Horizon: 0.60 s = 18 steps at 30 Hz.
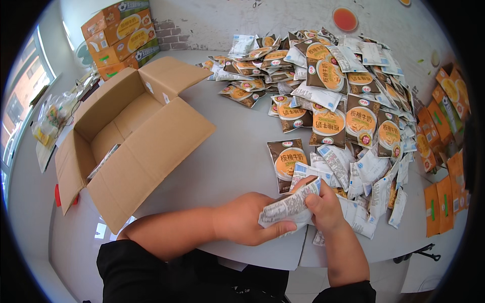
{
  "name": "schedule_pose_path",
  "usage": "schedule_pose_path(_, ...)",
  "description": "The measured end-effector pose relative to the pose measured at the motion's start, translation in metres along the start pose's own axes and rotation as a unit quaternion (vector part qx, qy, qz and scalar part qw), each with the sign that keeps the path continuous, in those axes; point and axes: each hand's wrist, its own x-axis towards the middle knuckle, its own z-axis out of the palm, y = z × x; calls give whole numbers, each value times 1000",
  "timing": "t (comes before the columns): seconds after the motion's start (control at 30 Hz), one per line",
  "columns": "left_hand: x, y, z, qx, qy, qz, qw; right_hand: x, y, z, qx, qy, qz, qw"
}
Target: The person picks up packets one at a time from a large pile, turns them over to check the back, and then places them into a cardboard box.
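Note:
Both my hands grip one white-backed milk pouch (pixel 290 208) just above the table's near side. My left hand (pixel 252 217) holds its left end, thumb along the lower edge. At the pouch's right end, the thumb of my right hand (pixel 326 208) presses on the printed back. Right beyond my hands lies a brown and orange milk pouch (pixel 286 161), face up. A big heap of similar pouches (pixel 326 75) spreads behind and to the right, some face up, others showing white backs. An open cardboard box (pixel 151 155) stands left, with a pouch (pixel 104 161) leaning inside it.
Orange cartons (pixel 121 38) are stacked at the far left, and more cartons (pixel 441 204) stand on the right. A plastic bag (pixel 51 117) lies by the window. The box's flaps jut over the grey table (pixel 227 163). A red round object (pixel 344 19) is at the back.

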Motion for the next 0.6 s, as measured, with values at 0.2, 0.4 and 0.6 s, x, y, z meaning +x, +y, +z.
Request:
schedule_pose_path(0.2, -1, 11, 6, 114, 8, 68, 991, -3, -5, 15, -13, -20, -92, 995)
schedule_pose_path(0.4, -1, -5, 20, 139, 22, 128, 982, -8, 6, 17, -40, 80, -138, 986)
schedule_pose_path(0.6, -7, -2, 28, 134, -41, 126, 982, -11, -6, 25, -32, 80, -26, 996)
